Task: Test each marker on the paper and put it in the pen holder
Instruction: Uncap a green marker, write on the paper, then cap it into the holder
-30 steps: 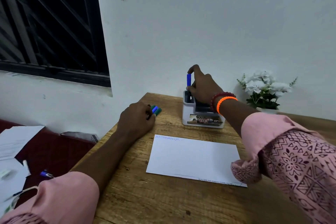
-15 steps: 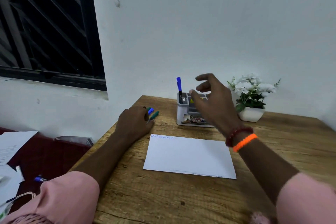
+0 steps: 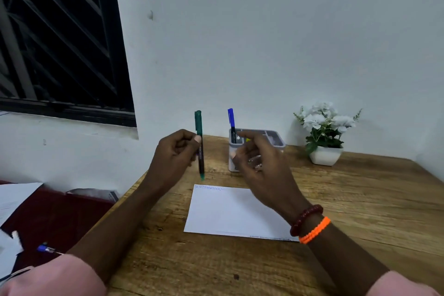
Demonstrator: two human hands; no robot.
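Note:
My left hand [image 3: 174, 155] grips a green marker [image 3: 199, 144] and holds it upright above the table, left of the pen holder. A blue marker [image 3: 231, 125] stands upright in the back-left slot of the white pen holder [image 3: 276, 138]. In front of the holder hovers my right hand [image 3: 258, 163], fingers loosely spread and holding nothing, a short way right of the green marker. A white sheet of paper [image 3: 230, 211] lies on the wooden table [image 3: 360, 199], with a blue scribble [image 3: 208, 188] along its top-left edge.
A white pot of white flowers [image 3: 323, 132] stands at the back right by the wall. Left of the table is a dark red surface with loose papers [image 3: 14, 197] and a blue-capped pen [image 3: 45, 248]. A barred window [image 3: 57, 38] is at upper left.
My right hand let go of the blue marker in the holder and drew back toward the paper. My left hand rose from the table with the green marker upright.

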